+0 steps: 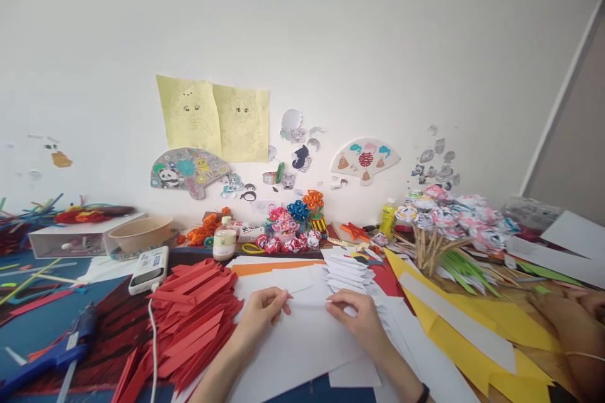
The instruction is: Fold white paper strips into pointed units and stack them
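Left hand (262, 312) and right hand (357, 318) both pinched shut on a white paper strip (309, 303), held flat over the white sheets (293, 352), red folded strips (198, 315) just left. Mid-fold, I judge; next calls for edges aligned before creasing.

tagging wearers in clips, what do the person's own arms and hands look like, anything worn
Both forearms are bare, with no sleeves in view. The left hand has no ring, glove or band that can be seen. The right hand is bare too, but a dark band sits at the right wrist, cut off by the picture's lower edge. No markings show on either arm.
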`<state>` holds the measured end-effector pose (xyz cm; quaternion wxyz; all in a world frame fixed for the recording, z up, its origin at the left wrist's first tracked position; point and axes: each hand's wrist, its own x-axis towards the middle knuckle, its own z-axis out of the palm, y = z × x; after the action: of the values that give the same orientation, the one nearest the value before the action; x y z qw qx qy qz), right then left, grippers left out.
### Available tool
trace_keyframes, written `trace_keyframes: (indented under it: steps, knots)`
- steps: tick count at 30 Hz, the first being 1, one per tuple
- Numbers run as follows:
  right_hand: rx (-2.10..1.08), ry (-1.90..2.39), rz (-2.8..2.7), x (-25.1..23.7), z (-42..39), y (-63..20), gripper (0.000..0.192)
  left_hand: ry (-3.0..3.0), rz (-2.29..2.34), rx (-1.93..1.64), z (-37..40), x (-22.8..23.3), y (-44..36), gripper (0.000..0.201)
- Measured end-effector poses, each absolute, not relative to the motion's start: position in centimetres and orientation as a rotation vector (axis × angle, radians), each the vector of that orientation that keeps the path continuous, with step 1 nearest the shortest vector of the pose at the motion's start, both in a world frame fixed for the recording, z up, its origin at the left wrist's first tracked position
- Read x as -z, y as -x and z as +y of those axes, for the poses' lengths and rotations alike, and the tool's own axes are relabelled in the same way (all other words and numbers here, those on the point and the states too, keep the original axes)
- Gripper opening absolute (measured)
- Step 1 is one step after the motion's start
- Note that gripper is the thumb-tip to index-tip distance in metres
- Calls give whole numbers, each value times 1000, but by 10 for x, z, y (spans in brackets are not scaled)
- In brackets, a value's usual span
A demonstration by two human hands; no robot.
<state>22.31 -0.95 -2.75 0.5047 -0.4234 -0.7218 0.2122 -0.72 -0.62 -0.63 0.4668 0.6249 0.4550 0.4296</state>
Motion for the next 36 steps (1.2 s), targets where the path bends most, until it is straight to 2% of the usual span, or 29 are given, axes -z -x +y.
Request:
trace_keyframes:
  steps: [10,18,36]
  knots:
    - [-680,1051,-1679,36,-3,-223,19,-1724,1268,-1038,13,34,13,52]
    - [-689,1032,-1661,31,-4,-224,13,-1765,1317,-1055,12,35,14,51]
    - [-662,1074,-1676,34,-2,-226,15,-1790,1320,-1093,9,30,12,48]
